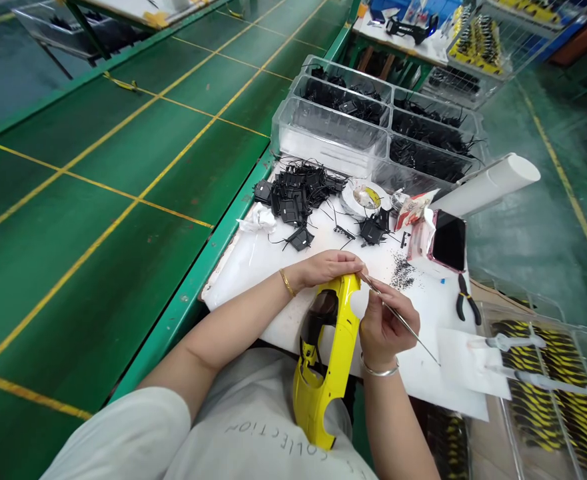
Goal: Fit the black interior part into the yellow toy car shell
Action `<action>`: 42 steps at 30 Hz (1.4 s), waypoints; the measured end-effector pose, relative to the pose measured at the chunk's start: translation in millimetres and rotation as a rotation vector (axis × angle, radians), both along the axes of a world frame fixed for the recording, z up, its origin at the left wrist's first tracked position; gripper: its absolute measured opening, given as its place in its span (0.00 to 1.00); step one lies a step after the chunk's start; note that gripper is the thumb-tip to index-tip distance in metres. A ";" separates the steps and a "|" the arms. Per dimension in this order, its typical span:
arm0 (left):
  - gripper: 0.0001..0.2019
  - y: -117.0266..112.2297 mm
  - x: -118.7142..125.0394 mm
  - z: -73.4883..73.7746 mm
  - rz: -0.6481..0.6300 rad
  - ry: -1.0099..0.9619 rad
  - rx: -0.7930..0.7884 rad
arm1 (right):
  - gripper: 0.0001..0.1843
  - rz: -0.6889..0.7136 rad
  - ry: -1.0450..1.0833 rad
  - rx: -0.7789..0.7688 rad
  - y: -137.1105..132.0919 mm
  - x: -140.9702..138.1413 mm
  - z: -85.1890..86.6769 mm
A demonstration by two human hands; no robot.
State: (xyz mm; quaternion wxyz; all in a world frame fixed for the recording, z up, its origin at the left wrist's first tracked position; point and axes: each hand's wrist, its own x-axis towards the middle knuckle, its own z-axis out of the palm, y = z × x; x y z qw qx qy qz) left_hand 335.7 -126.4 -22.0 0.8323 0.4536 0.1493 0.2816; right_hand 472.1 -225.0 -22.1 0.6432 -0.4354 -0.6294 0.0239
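A yellow toy car body shell (344, 333) with a dark window part stands on end between my body and the table edge. My left hand (330, 265) lies over its top end, with the fingers closed on it. Thin metal tweezers (403, 320) are pinched in my right hand (387, 323), and one end meets the shell's top near my left fingertips. What is at that tip is hidden by the fingers. Small black specks, perhaps tiny screws (402, 272), lie scattered on the white tabletop (283, 267) beyond my right hand.
Black wired parts (298, 193) are heaped near a tape roll (366, 198). Behind stands a clear divided bin (333, 123). A phone (449, 241), black pliers (468, 301) and syringes (548, 383) are at right, by a tray of yellow-black parts (563, 333). A green conveyor (123, 160) runs left.
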 end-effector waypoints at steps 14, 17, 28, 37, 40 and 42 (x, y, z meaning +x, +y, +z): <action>0.27 -0.8 0.7 1.4 -0.007 -0.041 -0.030 | 0.21 0.005 0.078 -0.036 1.0 -3.6 4.7; 0.27 -1.3 0.3 2.4 -0.006 -0.022 -0.030 | 0.19 0.008 0.100 -0.041 2.2 -5.5 8.1; 0.29 -2.3 -0.3 4.3 0.007 0.026 0.047 | 0.16 -0.014 0.125 -0.036 4.7 -7.3 11.3; 0.28 -2.5 0.2 3.2 0.001 0.037 0.039 | 0.14 -0.023 0.156 -0.050 4.3 -9.7 11.8; 0.26 -2.3 0.6 1.6 0.000 0.018 0.060 | 0.13 -0.033 0.182 -0.044 5.4 -9.7 12.7; 0.24 -2.2 0.4 0.8 -0.002 0.003 0.092 | 0.12 -0.053 0.213 -0.035 2.6 -9.2 16.6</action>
